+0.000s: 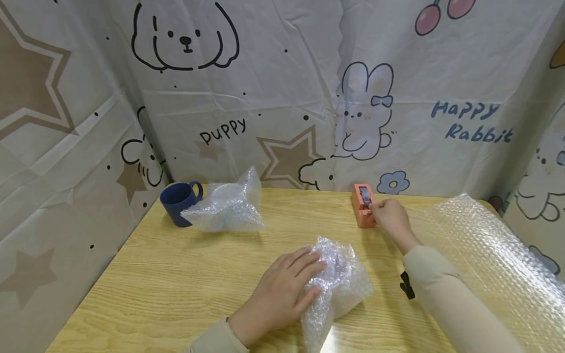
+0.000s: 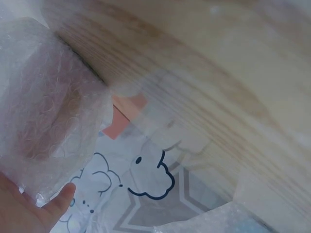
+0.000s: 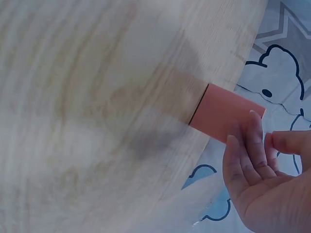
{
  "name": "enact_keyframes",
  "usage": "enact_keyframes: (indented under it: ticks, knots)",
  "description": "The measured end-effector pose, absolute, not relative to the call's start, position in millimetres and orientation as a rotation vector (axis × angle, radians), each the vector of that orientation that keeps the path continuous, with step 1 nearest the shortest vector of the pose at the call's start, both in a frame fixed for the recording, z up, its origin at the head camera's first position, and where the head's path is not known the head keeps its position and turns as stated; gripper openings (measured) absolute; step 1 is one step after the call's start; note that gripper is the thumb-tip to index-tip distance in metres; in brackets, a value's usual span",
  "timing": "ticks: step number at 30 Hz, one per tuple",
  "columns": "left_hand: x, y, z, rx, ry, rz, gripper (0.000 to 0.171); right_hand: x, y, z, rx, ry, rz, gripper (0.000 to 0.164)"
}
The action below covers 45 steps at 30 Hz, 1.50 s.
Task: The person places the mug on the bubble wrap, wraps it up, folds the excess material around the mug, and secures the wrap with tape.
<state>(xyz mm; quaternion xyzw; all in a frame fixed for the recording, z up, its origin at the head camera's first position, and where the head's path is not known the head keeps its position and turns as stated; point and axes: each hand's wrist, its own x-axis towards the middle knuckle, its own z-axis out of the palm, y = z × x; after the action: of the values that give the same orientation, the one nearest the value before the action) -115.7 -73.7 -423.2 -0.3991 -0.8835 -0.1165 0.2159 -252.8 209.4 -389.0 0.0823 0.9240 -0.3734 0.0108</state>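
Note:
My left hand (image 1: 284,287) rests on a bundle of bubble wrap (image 1: 346,279) at the front of the table, its fingers laid over the folded plastic. Something pinkish shows blurrily through the bundle (image 2: 46,107) in the left wrist view. Farther back on the right, my right hand (image 1: 392,220) is at the front of an orange tape dispenser (image 1: 364,218). Its thumb and forefinger meet at the tape end, pinching it, while the other fingers bend beside the dispenser (image 3: 221,114) in the right wrist view. The tape itself is mostly hidden by the fingers.
A dark blue mug (image 1: 177,201) stands at the back left, with another bubble-wrapped bundle (image 1: 229,211) close by. A long sheet of bubble wrap (image 1: 494,245) covers the table's right side. Printed cloth (image 1: 273,98) hangs behind the wooden table (image 1: 176,284).

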Motion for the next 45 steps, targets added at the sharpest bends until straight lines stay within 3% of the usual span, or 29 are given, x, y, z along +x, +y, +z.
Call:
enact_keyframes:
  ticks: [27, 30, 36, 45]
  knots:
    - [-117, -75, -424, -1.108, -2.442, -0.357, 0.046, -218, 209, -433, 0.121, 2.863, -1.584, 0.023]
    - [-117, -75, -424, -1.114, -2.445, -0.359, 0.046, -216, 211, -432, 0.175, 2.805, -1.666, 0.026]
    - [-117, -74, -424, -1.113, -2.445, -0.356, 0.045, -215, 211, -431, 0.312, 2.65, -1.739, 0.049]
    - [-116, -73, -424, -1.117, -2.443, -0.369, 0.045, -214, 211, -432, 0.462, 2.335, -1.89, 0.047]
